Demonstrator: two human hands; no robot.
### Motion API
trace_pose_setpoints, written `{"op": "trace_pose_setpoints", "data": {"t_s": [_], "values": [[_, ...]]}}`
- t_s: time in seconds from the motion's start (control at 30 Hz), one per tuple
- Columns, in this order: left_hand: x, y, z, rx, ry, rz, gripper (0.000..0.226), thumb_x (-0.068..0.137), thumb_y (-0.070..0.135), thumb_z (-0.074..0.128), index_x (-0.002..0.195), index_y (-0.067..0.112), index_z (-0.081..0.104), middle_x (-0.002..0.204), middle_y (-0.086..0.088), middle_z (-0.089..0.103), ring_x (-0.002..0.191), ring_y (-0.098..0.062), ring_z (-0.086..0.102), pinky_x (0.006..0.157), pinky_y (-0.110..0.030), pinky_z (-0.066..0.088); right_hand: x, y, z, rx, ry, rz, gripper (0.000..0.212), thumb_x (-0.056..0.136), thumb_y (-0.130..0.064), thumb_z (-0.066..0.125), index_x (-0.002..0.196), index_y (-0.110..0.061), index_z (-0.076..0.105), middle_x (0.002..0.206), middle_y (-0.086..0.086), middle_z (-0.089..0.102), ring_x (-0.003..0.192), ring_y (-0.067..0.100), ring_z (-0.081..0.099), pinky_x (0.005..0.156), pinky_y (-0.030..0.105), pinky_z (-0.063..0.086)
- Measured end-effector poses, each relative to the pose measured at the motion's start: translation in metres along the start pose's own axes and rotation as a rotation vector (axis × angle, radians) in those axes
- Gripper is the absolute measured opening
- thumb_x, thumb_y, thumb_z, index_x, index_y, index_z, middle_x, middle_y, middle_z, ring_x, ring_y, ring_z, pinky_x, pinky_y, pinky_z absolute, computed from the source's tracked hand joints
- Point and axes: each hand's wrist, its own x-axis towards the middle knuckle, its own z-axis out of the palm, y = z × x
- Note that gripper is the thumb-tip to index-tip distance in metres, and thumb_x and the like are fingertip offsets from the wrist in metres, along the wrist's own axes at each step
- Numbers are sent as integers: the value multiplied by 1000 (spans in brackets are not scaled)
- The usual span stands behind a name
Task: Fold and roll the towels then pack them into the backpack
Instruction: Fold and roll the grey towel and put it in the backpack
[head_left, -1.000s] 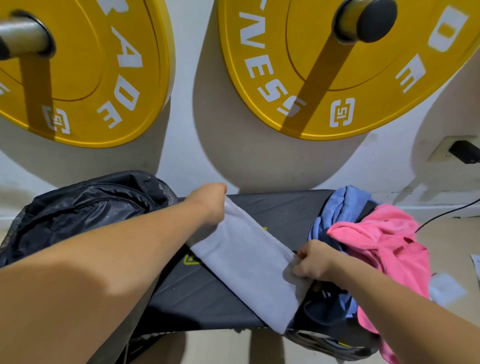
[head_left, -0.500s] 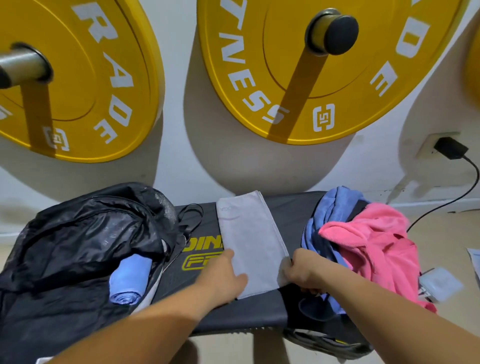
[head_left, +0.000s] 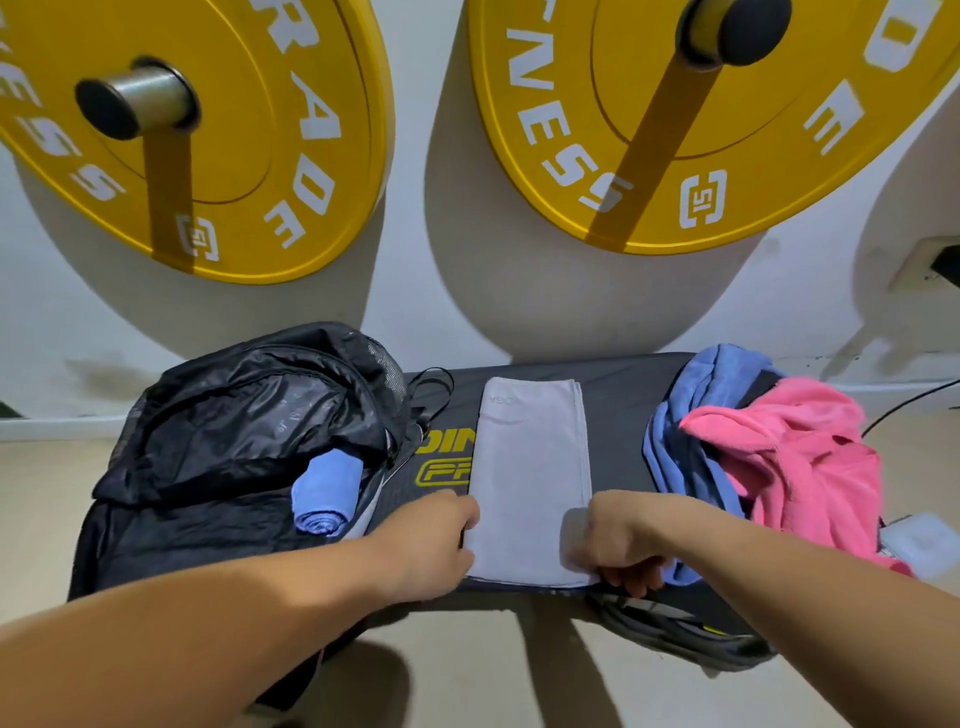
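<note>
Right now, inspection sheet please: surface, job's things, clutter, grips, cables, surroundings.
Surface: black bench pad, yellow lettering partly covered.
Job's things: grey towel folded flat mid-bench; rolled blue towel in open backpack, left; loose blue towel and pink towel heaped right.
Clutter: white item beyond pink towel, unidentifiable.
Grips: left hand at grey towel's near left edge, grip hidden; right hand pinches its near right corner.
Cables: black cable by wall, far right.
Surroundings: two yellow weight plates on white wall.
</note>
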Motion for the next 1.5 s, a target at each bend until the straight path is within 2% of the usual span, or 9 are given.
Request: {"op": "trace_pose_setpoints", "data": {"t_s": [0.17, 0.27, 0.6, 0.83, 1.0, 1.17, 1.3, 1.4, 1.5], "values": [[-11, 0, 7, 287, 38, 375, 16, 96, 38, 50, 103, 23, 52, 110, 3, 46, 106, -21, 49, 79, -44, 51, 5, 2, 10, -206, 451, -213, 39, 89, -45, 56, 64, -16, 48, 64, -1, 52, 67, 25, 53, 64, 33, 48], [-6, 6, 19, 319, 1, 368, 25, 96, 42, 53, 108, 20, 52, 115, 0, 46, 110, -22, 47, 81, -46, 50, 8, -4, 30, 3, 461, -377, 40, 84, -57, 58, 73, -18, 56, 76, -2, 60, 72, 18, 56, 72, 39, 54], [14, 0, 19, 97, 21, 306, 9, 99, 30, 52, 100, 22, 48, 107, -1, 54, 102, -24, 50, 84, -46, 48, 30, 7, 62, -344, 669, -552, 50, 79, -56, 74, 96, -35, 31, 111, -5, 49, 97, 18, 45, 72, 35, 43], [9, -4, 15, -155, 81, 205, 11, 100, 29, 51, 95, 21, 44, 91, 3, 54, 82, -23, 49, 69, -36, 40, 17, 12, 54, -128, 765, -541, 13, 93, -33, 57, 101, -26, 50, 90, -9, 59, 83, 18, 53, 70, 37, 46], [12, -4, 17, -421, 24, 45, 2, 100, 22, 52, 98, 24, 53, 84, 5, 57, 72, -14, 49, 67, -29, 42, 17, 16, 34, 274, 580, -378, 12, 92, -24, 70, 85, -13, 69, 58, -28, 58, 64, -12, 56, 62, 6, 39], [17, -3, 29, -571, 10, -72, 9, 97, 17, 60, 92, 23, 56, 78, 5, 55, 62, -10, 48, 59, -22, 41, 27, 13, 39, 431, 531, -259, 10, 89, -15, 71, 81, -9, 75, 72, -10, 71, 62, -2, 63, 58, 5, 42], [17, -2, 28, -291, 161, -4, 15, 93, 21, 64, 86, 22, 51, 92, 5, 47, 85, -22, 53, 74, -34, 47, 32, 9, 42, 436, 652, -193, 18, 83, -25, 80, 80, -14, 66, 73, -5, 62, 56, 5, 56, 50, 15, 43], [11, 10, 18, 143, 134, 190, 12, 93, 8, 55, 98, 19, 55, 105, -1, 48, 101, -23, 47, 74, -39, 46, 38, 10, 45, 4, 857, -287, 18, 87, -37, 71, 80, -23, 63, 87, -6, 51, 77, 19, 59, 62, 34, 50], [5, 20, 18, 407, 40, 312, 26, 85, -2, 49, 105, 14, 54, 111, -7, 46, 106, -28, 46, 68, -39, 36, 40, 9, 50, -416, 987, -517, 14, 77, -29, 77, 74, -22, 65, 78, -3, 47, 66, 23, 52, 48, 32, 39]]}}
